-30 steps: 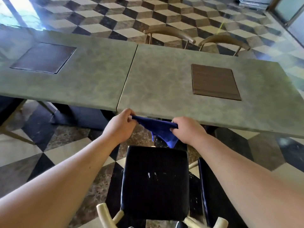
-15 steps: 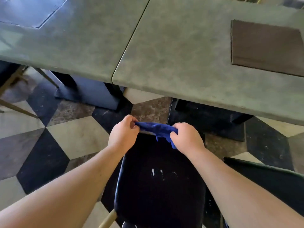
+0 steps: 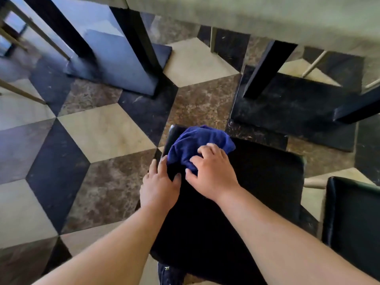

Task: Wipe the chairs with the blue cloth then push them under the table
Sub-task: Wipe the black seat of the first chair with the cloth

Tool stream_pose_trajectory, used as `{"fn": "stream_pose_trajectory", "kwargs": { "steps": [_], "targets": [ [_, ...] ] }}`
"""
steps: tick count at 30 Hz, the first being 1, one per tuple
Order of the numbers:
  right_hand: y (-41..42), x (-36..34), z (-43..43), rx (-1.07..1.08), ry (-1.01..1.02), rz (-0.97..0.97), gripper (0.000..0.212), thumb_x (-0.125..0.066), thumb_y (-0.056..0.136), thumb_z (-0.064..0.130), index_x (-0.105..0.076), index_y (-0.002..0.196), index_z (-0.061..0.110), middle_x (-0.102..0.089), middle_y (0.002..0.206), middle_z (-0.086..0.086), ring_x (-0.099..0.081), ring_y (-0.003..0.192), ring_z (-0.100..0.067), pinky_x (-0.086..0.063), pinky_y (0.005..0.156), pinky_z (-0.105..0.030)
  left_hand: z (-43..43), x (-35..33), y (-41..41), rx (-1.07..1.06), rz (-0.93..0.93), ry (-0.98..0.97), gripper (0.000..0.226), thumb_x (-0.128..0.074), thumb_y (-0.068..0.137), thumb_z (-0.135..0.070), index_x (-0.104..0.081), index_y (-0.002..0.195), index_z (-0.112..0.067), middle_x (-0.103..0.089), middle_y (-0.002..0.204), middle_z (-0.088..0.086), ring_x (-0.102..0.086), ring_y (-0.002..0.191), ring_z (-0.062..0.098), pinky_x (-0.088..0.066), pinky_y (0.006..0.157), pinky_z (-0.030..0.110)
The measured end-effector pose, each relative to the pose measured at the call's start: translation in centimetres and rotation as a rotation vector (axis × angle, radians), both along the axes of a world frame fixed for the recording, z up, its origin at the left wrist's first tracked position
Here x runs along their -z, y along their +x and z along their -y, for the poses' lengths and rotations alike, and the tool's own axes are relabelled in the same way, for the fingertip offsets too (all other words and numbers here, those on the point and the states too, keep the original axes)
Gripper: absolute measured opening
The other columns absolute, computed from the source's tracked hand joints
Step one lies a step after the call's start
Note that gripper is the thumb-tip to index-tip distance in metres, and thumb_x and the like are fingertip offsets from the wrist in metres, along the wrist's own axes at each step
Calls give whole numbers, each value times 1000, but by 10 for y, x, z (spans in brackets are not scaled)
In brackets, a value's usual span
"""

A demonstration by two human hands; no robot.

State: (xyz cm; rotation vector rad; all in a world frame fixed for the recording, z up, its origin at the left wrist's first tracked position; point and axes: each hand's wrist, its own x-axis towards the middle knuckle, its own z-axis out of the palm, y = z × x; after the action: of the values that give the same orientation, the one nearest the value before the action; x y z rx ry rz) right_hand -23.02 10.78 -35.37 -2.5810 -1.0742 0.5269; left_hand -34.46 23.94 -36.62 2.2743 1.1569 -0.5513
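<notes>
The right hand (image 3: 213, 175) grips the bunched blue cloth (image 3: 197, 142) with curled fingers on the far left corner of the chair seat (image 3: 263, 182); the left hand (image 3: 159, 188), fingers relaxed, rests on its left edge.

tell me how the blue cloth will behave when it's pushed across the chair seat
Probably floppy: the blue cloth lies bunched in soft folds under the right hand. Likely light; it may crumple rather than slide flat unless pressed. The dark chair seat looks flat, so little should snag it.
</notes>
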Motion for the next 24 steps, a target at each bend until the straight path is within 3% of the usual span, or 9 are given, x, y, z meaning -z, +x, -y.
{"fn": "stream_pose_trajectory", "kwargs": {
  "steps": [1,3,5,7,10,16,21,24],
  "targets": [
    [0,5,-1,-12,29,-15,43,-65,91,47,-73,124,19,-61,137,-12,-44,140,-42,-37,117,-54,7,4,-8,1,31,0,78,-52,98,-60,-18,165,-39,-16,176,0,-36,150,35,-37,117,51],
    [4,16,-8,-34,28,-71,65,-61,97,48,-46,156,26,-38,165,-13,-21,156,-47,-20,126,-60,18,11,-23,-11,83,-5,81,-48,99,-63,-14,167,-36,-8,177,0,-29,155,31,-32,121,48],
    [12,29,-18,-11,-20,-60,78,-51,101,55,-17,167,30,-14,175,-10,-4,160,-45,-7,128,-62,24,22,-36,-18,84,13,83,-41,98,-67,-9,168,-37,-2,178,0,-22,158,29,-26,125,47],
    [18,39,-28,43,-97,-36,82,-39,103,62,-2,168,29,0,177,-8,7,161,-41,5,128,-60,26,33,-44,12,67,60,85,-29,95,-74,-3,168,-38,2,178,-1,-20,157,27,-24,126,47],
    [14,52,-52,71,-129,-20,78,-28,105,62,-3,168,26,3,177,-9,10,160,-41,11,127,-60,28,46,-45,35,68,136,91,-17,90,-78,-4,168,-35,-1,177,0,-27,153,30,-34,120,44],
    [-11,63,-113,-60,-139,47,68,-23,108,53,-8,168,25,2,177,-6,13,160,-40,14,124,-63,30,54,-47,23,60,148,92,-22,86,-72,-14,168,-32,-7,177,1,-32,150,35,-42,110,48],
    [-7,63,-96,-33,-140,27,67,-21,109,51,-1,168,25,9,177,1,19,160,-32,16,127,-54,32,53,-47,26,82,161,86,-43,94,-64,-14,168,-32,-12,176,3,-34,148,36,-41,110,51],
    [0,64,-64,51,-126,-5,68,-22,109,52,-1,168,26,8,177,1,16,161,-28,12,128,-52,34,58,-48,35,82,197,83,-40,98,-65,-14,168,-30,-14,176,3,-40,142,39,-42,109,54]
  ]
}}
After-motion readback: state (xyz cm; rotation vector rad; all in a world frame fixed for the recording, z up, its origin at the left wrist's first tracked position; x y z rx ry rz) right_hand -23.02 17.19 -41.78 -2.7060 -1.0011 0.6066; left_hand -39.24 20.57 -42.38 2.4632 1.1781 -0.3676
